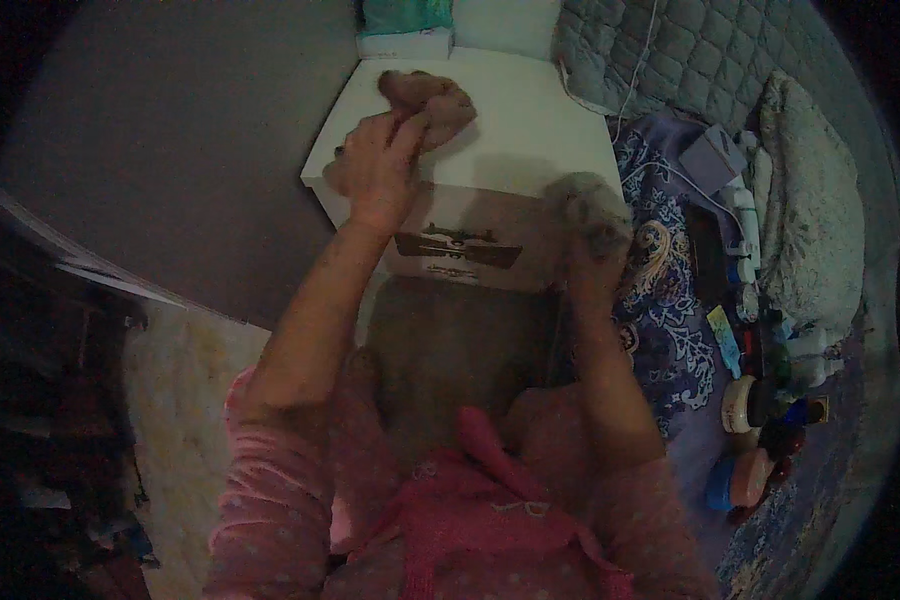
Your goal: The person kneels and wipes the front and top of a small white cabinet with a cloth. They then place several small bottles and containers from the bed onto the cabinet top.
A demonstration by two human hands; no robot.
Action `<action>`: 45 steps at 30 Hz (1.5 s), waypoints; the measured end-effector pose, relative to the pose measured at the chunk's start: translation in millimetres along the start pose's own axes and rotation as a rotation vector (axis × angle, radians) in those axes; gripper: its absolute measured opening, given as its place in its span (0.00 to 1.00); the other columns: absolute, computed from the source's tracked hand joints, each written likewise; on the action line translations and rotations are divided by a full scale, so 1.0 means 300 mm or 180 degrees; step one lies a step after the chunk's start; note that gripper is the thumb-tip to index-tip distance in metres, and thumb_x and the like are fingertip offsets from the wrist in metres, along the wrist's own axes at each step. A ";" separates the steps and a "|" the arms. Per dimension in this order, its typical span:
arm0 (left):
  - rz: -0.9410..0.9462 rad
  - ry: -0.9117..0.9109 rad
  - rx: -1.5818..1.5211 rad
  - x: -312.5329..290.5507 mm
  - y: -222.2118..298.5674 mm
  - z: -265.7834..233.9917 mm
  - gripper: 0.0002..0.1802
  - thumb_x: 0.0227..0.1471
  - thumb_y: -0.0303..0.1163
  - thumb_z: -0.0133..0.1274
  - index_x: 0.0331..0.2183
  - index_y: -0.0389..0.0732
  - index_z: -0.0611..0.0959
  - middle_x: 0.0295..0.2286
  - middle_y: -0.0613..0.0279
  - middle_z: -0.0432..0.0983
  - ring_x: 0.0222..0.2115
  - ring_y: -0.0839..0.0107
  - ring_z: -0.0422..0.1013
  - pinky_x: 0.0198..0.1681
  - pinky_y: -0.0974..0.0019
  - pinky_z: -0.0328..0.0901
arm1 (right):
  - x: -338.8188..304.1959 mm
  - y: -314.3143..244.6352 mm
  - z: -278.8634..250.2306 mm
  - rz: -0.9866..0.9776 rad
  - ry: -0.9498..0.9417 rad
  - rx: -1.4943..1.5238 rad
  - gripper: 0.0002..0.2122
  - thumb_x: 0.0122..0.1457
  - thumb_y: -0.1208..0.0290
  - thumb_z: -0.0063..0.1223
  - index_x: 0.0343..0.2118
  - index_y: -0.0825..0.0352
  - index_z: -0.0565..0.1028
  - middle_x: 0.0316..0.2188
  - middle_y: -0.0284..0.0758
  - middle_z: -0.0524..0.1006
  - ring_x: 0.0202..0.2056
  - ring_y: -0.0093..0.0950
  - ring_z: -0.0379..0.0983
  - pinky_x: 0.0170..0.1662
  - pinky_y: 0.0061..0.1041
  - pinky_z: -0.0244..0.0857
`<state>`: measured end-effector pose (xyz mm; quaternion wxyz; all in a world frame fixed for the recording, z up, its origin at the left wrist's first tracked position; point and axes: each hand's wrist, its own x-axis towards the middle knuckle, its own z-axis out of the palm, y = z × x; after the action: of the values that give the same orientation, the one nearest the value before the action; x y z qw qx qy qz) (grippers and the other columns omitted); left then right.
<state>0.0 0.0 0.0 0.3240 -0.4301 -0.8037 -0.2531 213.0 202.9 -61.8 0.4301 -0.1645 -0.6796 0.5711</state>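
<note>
The left hand (375, 165) was closed around a crumpled brown cloth (432, 100), pressing it on the white tabletop (530, 110) near its far left corner. The right hand (588, 215) was blurred at the tabletop's near right edge; whether it gripped anything could not be told. On the cabinet's front sat a pale rectangular panel with a dark winged emblem (457, 246). A teal-and-white package (405, 25) stood behind the tabletop. Small jars and bottles (760, 400) crowded the patterned bedspread (670, 330) on the right.
</note>
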 end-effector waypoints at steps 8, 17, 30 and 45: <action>-0.0164 -0.0773 0.1278 0.072 0.024 0.044 0.29 0.46 0.33 0.51 0.52 0.54 0.67 0.46 0.60 0.68 0.49 0.59 0.63 0.48 0.42 0.54 | 0.130 -0.019 -0.032 -0.1790 0.0309 -0.3227 0.28 0.45 0.65 0.59 0.51 0.63 0.65 0.48 0.43 0.66 0.50 0.45 0.61 0.54 0.42 0.54; -0.1199 -0.0845 0.0896 0.042 -0.083 0.046 0.26 0.44 0.43 0.53 0.47 0.51 0.72 0.35 0.59 0.72 0.38 0.58 0.68 0.35 0.52 0.63 | 0.295 -0.039 0.128 -0.1253 -0.1617 -0.4008 0.27 0.50 0.58 0.52 0.54 0.55 0.63 0.55 0.44 0.60 0.53 0.46 0.58 0.52 0.44 0.55; -0.1496 0.0089 -0.0482 0.117 -0.066 0.166 0.41 0.37 0.44 0.59 0.52 0.39 0.64 0.44 0.48 0.64 0.48 0.50 0.59 0.51 0.48 0.54 | 0.230 -0.082 0.265 -0.1857 -0.2559 -0.3366 0.27 0.47 0.64 0.57 0.53 0.52 0.65 0.56 0.40 0.60 0.55 0.42 0.58 0.54 0.42 0.54; -0.4580 -0.1270 -0.5768 -0.384 0.319 -0.058 0.34 0.50 0.51 0.50 0.52 0.40 0.64 0.50 0.55 0.62 0.50 0.59 0.60 0.50 0.55 0.59 | -0.263 0.025 0.280 -0.0994 -0.2243 -0.2067 0.33 0.43 0.70 0.59 0.56 0.59 0.60 0.58 0.45 0.53 0.59 0.43 0.50 0.58 0.40 0.48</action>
<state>135.5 -24.7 -61.4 -0.4499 0.0178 -0.4244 -0.7856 191.7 95.4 -98.0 0.1814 0.0167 -0.9426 0.2798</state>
